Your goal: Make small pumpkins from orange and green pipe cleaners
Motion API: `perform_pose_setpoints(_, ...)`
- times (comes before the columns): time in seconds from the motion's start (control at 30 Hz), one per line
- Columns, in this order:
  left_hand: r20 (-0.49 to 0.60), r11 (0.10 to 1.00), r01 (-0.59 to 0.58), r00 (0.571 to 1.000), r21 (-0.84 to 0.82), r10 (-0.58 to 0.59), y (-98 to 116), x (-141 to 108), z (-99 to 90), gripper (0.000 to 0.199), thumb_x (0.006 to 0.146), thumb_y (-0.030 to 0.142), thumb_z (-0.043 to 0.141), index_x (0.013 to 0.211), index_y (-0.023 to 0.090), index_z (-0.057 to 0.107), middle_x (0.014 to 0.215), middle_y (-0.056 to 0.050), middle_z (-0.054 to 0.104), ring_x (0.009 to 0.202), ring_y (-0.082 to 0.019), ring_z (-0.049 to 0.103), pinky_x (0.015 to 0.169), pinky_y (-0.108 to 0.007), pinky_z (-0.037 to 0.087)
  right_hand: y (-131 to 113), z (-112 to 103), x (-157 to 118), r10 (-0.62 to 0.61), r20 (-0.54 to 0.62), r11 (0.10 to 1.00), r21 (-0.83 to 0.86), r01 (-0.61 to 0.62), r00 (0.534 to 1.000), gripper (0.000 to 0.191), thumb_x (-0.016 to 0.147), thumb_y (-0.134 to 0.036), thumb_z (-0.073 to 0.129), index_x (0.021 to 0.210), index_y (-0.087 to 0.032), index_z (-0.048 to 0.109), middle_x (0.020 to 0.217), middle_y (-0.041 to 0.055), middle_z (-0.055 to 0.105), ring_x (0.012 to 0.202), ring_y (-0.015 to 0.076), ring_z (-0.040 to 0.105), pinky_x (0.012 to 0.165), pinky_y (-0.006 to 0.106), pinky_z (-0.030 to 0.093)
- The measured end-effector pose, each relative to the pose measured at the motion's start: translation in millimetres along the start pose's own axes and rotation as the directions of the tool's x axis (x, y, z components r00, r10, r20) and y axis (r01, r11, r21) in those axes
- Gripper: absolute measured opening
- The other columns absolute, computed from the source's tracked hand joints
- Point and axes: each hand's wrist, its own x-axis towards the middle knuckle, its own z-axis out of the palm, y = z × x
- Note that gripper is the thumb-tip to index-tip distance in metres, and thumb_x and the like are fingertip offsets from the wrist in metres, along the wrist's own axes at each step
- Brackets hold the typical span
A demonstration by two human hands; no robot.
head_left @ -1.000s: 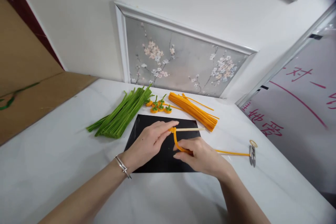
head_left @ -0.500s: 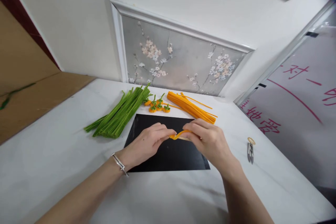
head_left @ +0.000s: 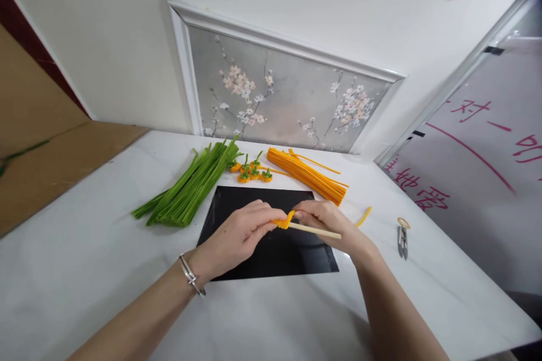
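Note:
Over a black mat (head_left: pixel 279 259), my left hand (head_left: pixel 241 231) grips a thin wooden stick (head_left: pixel 317 230) and the orange pipe cleaner (head_left: pixel 284 222) wound around it. The stick's bare end points right, passing in front of my right hand (head_left: pixel 328 223). With closed fingertips, my right hand pinches the pipe cleaner just right of the coil. A yellow-orange tail sticks out beyond that hand, apparently the same strand. The stick's left end is hidden in my left fingers.
Behind the mat lie a bundle of green pipe cleaners (head_left: pixel 190 189), several small orange pieces with green tops (head_left: pixel 254 174) and a bundle of orange pipe cleaners (head_left: pixel 307 174). Thread snips (head_left: pixel 402 241) rest at the right. A whiteboard (head_left: pixel 474 152) stands beyond the table's right edge.
My right hand has turned and shifted its fingers, so the stick's bare end now shows. The pipe cleaner bends up sharply at the coil, and its tail appears right of my hand.

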Motion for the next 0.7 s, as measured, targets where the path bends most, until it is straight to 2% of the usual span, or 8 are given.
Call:
perform_pose_setpoints(0.13,-0.063,0.998,0.065,0.996,-0.006,-0.065,-4.0,-0.5,0.2,0.034,0.092,0.011,0.045,0.119,0.026,0.059,0.099,-0.001,0.065,0.084,-0.013,0.060,0.081,-0.026,0.049,-4.0,9.8,-1.4,0.086,0.058,0.995,0.052,-0.089,0.995,0.028,0.095,-0.028,0.045,0.071,-0.019,0.057,0.061,-0.0049,0.053,0.054,0.0088,0.044,0.050,0.021,0.032)
perform_pose_setpoints(0.23,-0.060,0.997,0.082,0.995,0.011,-0.081,-8.1,-0.8,1.1,0.042,0.092,0.010,0.045,0.128,0.028,0.055,0.100,-0.001,0.065,0.087,-0.013,0.059,0.081,-0.026,0.049,-4.3,17.0,-1.0,0.063,0.069,0.997,0.045,-0.067,0.996,0.033,0.096,-0.032,0.043,0.068,-0.020,0.055,0.062,-0.0036,0.054,0.057,0.0104,0.048,0.057,0.023,0.037)
perform_pose_setpoints(0.3,-0.048,0.998,0.061,0.997,0.026,-0.060,-10.9,-0.5,1.8,0.040,0.093,0.011,0.044,0.126,0.028,0.059,0.094,-0.002,0.065,0.087,-0.014,0.059,0.078,-0.026,0.049,-2.8,21.6,-1.6,0.034,0.071,0.999,0.026,-0.036,0.997,0.033,0.096,-0.032,0.043,0.067,-0.021,0.055,0.064,-0.0026,0.057,0.062,0.0119,0.053,0.065,0.025,0.041)
perform_pose_setpoints(0.43,-0.062,0.997,0.071,0.996,-0.009,-0.072,-15.3,0.2,3.8,0.036,0.094,0.012,0.044,0.121,0.027,0.064,0.092,-0.002,0.065,0.086,-0.014,0.059,0.078,-0.026,0.048,1.8,33.5,-3.9,0.078,0.131,0.975,0.198,-0.103,0.988,0.017,0.094,-0.033,0.047,0.087,-0.022,0.058,0.081,-0.0007,0.065,0.066,0.0123,0.061,0.066,0.025,0.047)
perform_pose_setpoints(0.5,-0.069,0.993,0.114,0.991,-0.040,-0.116,-16.7,0.4,5.1,0.035,0.094,0.014,0.044,0.120,0.027,0.064,0.090,-0.001,0.064,0.084,-0.013,0.059,0.076,-0.025,0.048,2.7,40.7,-3.2,0.078,0.048,0.933,0.349,-0.090,0.996,0.020,0.091,-0.037,0.054,0.104,-0.022,0.055,0.100,0.0035,0.064,0.074,0.0136,0.064,0.068,0.026,0.050)
perform_pose_setpoints(0.57,-0.072,0.985,0.159,0.984,-0.066,-0.163,-17.0,0.8,6.3,0.033,0.094,0.016,0.045,0.119,0.026,0.065,0.088,-0.001,0.064,0.081,-0.013,0.058,0.075,-0.024,0.047,2.1,47.0,-0.9,0.095,-0.119,0.866,0.499,-0.023,0.988,0.029,0.089,-0.040,0.056,0.112,-0.022,0.050,0.106,0.0057,0.062,0.084,0.0160,0.065,0.073,0.029,0.051)
perform_pose_setpoints(0.63,-0.072,0.976,0.199,0.976,-0.094,-0.206,-16.4,1.2,7.1,0.032,0.094,0.018,0.046,0.118,0.026,0.066,0.086,0.000,0.064,0.079,-0.012,0.058,0.073,-0.023,0.047,0.7,51.1,1.9,0.152,-0.248,0.801,0.598,0.028,0.957,0.025,0.090,-0.041,0.054,0.105,-0.022,0.050,0.092,0.0032,0.064,0.082,0.0167,0.066,0.073,0.029,0.051)
perform_pose_setpoints(0.7,-0.053,0.965,0.229,0.970,-0.125,-0.237,-15.2,1.5,7.3,0.031,0.093,0.020,0.047,0.116,0.025,0.067,0.087,0.000,0.065,0.077,-0.012,0.059,0.071,-0.022,0.047,-0.5,52.7,3.7,0.196,-0.286,0.779,0.626,0.028,0.938,0.022,0.091,-0.042,0.054,0.094,-0.021,0.053,0.075,0.0003,0.064,0.072,0.0161,0.066,0.068,0.028,0.050)
